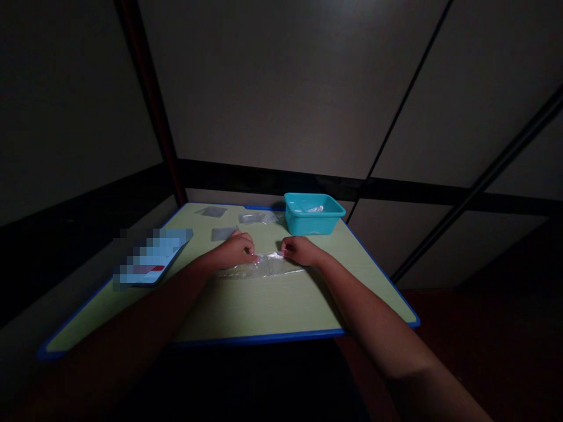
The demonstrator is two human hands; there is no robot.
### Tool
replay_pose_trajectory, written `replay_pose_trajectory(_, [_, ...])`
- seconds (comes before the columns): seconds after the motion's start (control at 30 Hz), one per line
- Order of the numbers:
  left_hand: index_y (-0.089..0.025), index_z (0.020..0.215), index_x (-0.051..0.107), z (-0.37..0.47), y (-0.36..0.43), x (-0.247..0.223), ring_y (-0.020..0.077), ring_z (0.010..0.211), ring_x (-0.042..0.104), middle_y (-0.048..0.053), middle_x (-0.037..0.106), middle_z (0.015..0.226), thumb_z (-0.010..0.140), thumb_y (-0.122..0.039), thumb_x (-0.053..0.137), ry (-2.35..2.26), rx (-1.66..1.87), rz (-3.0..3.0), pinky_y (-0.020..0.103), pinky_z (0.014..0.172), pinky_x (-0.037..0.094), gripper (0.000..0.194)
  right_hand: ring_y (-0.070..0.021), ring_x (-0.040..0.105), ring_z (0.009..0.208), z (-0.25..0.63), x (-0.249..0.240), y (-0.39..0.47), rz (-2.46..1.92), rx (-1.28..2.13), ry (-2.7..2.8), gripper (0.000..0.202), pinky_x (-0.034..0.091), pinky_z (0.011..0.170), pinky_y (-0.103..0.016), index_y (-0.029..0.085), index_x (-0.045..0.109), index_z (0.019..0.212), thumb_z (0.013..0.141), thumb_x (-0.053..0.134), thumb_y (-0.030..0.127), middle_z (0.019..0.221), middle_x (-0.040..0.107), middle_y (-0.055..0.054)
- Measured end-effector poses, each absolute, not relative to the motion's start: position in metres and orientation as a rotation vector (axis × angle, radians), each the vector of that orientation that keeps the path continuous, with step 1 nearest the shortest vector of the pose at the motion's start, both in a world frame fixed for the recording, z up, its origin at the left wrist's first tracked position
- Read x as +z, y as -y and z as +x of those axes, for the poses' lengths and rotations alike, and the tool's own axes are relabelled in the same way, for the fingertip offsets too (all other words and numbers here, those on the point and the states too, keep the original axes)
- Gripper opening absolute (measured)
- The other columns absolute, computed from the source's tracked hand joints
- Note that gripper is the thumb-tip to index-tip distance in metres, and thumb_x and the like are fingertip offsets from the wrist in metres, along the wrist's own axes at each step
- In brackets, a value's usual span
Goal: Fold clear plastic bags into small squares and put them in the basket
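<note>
A clear plastic bag (pixel 272 266) lies across the middle of the table, its film glossy and slightly wrinkled. At its upper edge my left hand (pixel 235 249) is closed, thumb and fingers pinching the film. To the right my right hand (pixel 301 250) pinches the same edge, a short gap away. Just behind my left hand is a flat greyish packet (pixel 222 234), partly covered by the fingers. Further back lie another flat packet (pixel 214 211) and a crumpled clear packet (pixel 259 217).
A turquoise plastic basket (pixel 313 224) with some clear film inside stands at the back right. A tablet-like device (pixel 169 249), its screen blurred out, lies at the left edge. The pale table (pixel 264 313) has a blue rim; panelled walls stand behind it.
</note>
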State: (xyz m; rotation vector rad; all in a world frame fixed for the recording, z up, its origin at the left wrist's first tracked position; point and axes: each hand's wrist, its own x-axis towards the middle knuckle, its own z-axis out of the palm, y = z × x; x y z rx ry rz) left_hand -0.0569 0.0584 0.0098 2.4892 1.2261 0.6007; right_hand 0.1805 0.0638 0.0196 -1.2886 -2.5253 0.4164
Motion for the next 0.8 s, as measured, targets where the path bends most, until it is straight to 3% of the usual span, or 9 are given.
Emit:
replay_pose_trajectory(0.57, [-0.018,0.057,0.061,-0.060,-0.059,0.016,0.0185,0.077,0.055,0.003,0.062,0.071,0.072,-0.039,0.056,-1.248,0.439,2.451,0.029,0.078,0.038,0.026,-0.0117,0.049,0.059,0.190,0.032,-0.062,-1.589,0.262,2.581,0.026,0.026,0.052,-0.024,0.016,0.066,0.077,0.084,0.054,0.037,0.072,0.066,-0.005])
replay_pose_trajectory(0.8, [-0.018,0.057,0.061,-0.062,-0.060,0.014,0.0189,0.076,0.054,0.003,0.061,0.070,0.072,-0.044,0.054,-1.301,0.458,2.423,0.028,0.072,0.039,0.031,-0.0133,0.055,0.060,0.201,0.041,-0.065,-1.694,0.336,2.582,0.029,0.030,0.052,-0.023,0.013,0.070,0.075,0.084,0.055,0.036,0.074,0.069,-0.008])
